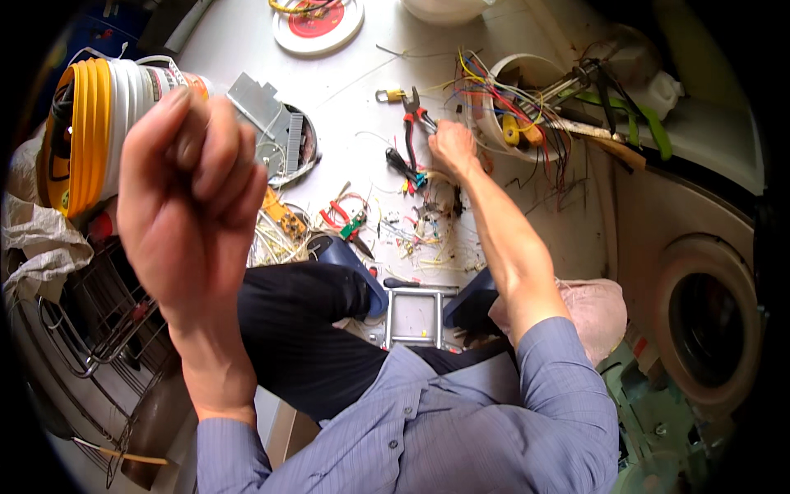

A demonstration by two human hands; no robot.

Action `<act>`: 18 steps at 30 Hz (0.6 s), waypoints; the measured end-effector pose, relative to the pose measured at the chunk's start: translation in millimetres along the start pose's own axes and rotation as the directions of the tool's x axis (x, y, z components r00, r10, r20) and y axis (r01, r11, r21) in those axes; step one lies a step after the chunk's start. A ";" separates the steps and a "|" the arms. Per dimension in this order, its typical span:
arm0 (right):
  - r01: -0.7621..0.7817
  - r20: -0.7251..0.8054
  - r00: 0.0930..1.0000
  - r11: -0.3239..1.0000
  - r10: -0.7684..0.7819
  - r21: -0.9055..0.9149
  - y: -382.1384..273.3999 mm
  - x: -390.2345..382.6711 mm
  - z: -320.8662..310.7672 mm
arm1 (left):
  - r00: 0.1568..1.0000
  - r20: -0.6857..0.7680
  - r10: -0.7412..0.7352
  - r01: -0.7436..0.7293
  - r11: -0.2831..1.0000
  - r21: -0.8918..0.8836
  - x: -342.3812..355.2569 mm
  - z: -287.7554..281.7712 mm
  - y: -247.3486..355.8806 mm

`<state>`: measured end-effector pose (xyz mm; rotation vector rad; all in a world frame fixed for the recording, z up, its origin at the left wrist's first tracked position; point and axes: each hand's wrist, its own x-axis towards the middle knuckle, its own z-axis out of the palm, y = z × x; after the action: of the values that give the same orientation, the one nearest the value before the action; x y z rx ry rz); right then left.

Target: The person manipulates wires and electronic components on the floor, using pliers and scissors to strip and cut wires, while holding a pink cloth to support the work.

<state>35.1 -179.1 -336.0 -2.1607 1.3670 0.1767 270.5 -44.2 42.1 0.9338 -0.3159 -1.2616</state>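
Raises the left hand (193,198) nearest the camera, skin creased, fingers folded down into a loose fist; cannot tell whether anything thin sits inside. Wears a blue-grey, finely striped, buttoned shirt (411,420) and soft dark trousers (296,346). Between the knees, a metal frame (415,338) of straight, shiny bars. Beyond, on the smooth pale floor (354,90), a tangle of thin pale wires (276,243) and a flat orange-brown circuit board (284,216). Stretches out the right hand (454,148), fingers bent inward, fingertips close against one handle of the pliers (410,105); cannot tell whether actually gripping. Pliers of dark metal with smooth red-and-black handles, spread apart, just left of the right hand, well beyond the left fist and to its right. Farther left, a ribbed yellow-and-white plastic bucket (89,132) and bent grey sheet metal (251,103). Farther right, a round white tub (527,58) with springy coloured wires spilling over. Farthest, a flat white disc (313,48) with a red centre.
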 end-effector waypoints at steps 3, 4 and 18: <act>0.077 0.018 0.997 0.997 -0.077 0.018 -3.7 -11.4 -26.9 | 1.000 -0.002 -0.018 0.018 0.997 0.071 8.9 0.7 -10.7; 0.098 0.023 0.995 0.995 -0.099 0.030 -6.3 -18.8 -37.6 | 1.000 -0.028 -0.011 0.014 0.994 0.107 9.6 3.5 -15.2; 0.153 -0.130 0.988 0.408 -0.086 0.900 -66.2 -220.3 -159.9 | 0.990 -0.138 -0.012 0.053 0.954 0.295 28.5 11.6 -82.5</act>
<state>-40.5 -69.2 -89.6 -1.2698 0.9390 -0.6012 216.7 -75.7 -20.0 1.2815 -0.3922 -1.1930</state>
